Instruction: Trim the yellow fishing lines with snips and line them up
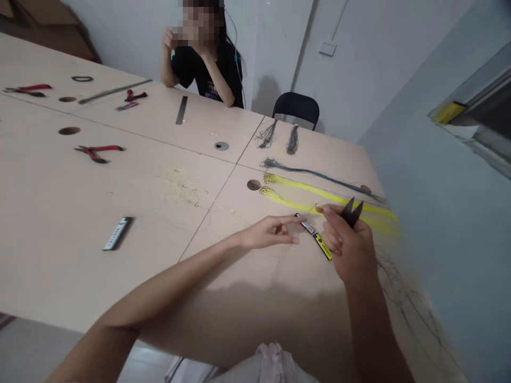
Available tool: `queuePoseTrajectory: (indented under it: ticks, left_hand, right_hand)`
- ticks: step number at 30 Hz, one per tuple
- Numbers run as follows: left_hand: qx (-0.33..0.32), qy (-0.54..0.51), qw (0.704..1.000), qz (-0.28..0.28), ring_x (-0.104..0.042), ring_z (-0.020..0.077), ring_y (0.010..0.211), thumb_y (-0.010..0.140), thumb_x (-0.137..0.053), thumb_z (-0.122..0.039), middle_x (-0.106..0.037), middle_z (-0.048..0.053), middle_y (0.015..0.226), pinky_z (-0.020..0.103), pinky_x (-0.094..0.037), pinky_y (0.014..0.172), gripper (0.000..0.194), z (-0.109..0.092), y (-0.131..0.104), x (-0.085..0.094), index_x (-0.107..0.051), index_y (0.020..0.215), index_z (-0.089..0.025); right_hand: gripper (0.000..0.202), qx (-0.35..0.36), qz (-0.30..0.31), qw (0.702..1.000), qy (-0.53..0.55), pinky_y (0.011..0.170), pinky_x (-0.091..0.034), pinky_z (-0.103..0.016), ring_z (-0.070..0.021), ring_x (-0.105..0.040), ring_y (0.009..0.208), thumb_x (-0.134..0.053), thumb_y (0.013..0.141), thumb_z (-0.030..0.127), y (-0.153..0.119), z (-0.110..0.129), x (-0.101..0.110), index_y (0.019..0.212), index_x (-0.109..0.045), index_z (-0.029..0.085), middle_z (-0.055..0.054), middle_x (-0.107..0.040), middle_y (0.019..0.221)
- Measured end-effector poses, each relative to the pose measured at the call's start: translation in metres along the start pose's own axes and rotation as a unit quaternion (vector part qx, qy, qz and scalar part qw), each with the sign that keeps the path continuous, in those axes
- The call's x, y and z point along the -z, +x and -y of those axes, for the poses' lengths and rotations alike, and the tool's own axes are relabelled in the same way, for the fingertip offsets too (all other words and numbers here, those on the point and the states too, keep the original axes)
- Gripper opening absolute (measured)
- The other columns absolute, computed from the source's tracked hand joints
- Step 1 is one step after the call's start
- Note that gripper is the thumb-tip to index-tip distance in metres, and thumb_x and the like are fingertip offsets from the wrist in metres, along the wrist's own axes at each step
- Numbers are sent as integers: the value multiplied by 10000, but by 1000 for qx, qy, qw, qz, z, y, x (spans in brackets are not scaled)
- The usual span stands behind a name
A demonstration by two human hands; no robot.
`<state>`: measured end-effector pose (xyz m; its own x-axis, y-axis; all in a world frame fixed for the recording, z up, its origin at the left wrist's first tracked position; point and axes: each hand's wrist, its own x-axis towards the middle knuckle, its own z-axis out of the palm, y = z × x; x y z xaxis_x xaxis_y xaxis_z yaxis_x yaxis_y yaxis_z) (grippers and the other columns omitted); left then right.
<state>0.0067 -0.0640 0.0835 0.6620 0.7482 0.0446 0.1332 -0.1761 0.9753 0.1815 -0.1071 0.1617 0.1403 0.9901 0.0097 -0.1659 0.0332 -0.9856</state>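
My right hand (349, 244) is closed around a pair of dark snips (353, 214), whose two pointed blades stick up apart beyond the knuckles. A tiny curved hook (318, 207) shows at its thumb and index fingertips. To its left, my left hand (271, 232) hovers with index finger and thumb stretched apart, and I see nothing between them. Beneath the hands lies a small narrow box with a white part (306, 225) and a yellow part (322, 247). Just beyond, yellow strands (295, 200) with gold-coloured hooks bunched at their left end lie on the table.
Dark bundled strands (315, 173) lie further back. Loose clippings (186, 191), red-handled pliers (99, 151) and another narrow box (117, 233) are on the left. A co-worker (217, 69) sits across the table, near a black chair (296, 105). Loose dark line (407, 292) trails at right.
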Motion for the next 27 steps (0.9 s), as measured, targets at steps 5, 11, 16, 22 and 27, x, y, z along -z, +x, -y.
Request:
queuePoseTrajectory:
  ticks: [5,11,16,22,27]
  left_hand:
    - [-4,-40,999,-34,-561,135,671,925,-569,-434,-744,57,891,271,-394,561,303,-21,-2,5,-774,928,-210]
    - [-89,73,981,-159,-637,182,899,940,-553,-331,-735,69,997,307,-485,743,228,-35,-16,25,-740,932,-203]
    - [-86,91,952,-278,-616,151,829,952,-538,-358,-721,74,993,257,-473,667,259,-54,-27,42,-718,930,-173]
    - [-62,2,939,-340,-457,83,542,911,-600,-328,-639,10,722,222,-348,490,188,-72,-32,67,-688,856,-172]
    - [-63,-97,881,-458,-372,47,499,946,-489,-168,-463,-50,564,187,-308,499,176,-99,-56,124,-620,840,-118]
  right_hand:
    - [312,-1,-16,1000,-7,354,-80,-210,-5,-193,385,-801,639,427,7,-2,1,764,-721,153,7,-607,618]
    - [359,-12,-33,998,-43,371,-114,-210,-20,-183,383,-822,611,456,7,-9,10,754,-741,137,72,-404,444]
    - [338,24,-3,987,-156,406,-257,-225,-72,-350,435,-800,664,476,6,-12,21,753,-757,153,32,-459,483]
    - [329,53,22,976,-212,422,-295,-228,-89,-383,452,-746,741,484,5,-16,30,792,-767,159,46,-393,460]
    - [364,29,-9,978,-206,447,-300,-235,-97,-406,475,-767,704,497,6,-25,42,802,-771,147,28,-444,489]
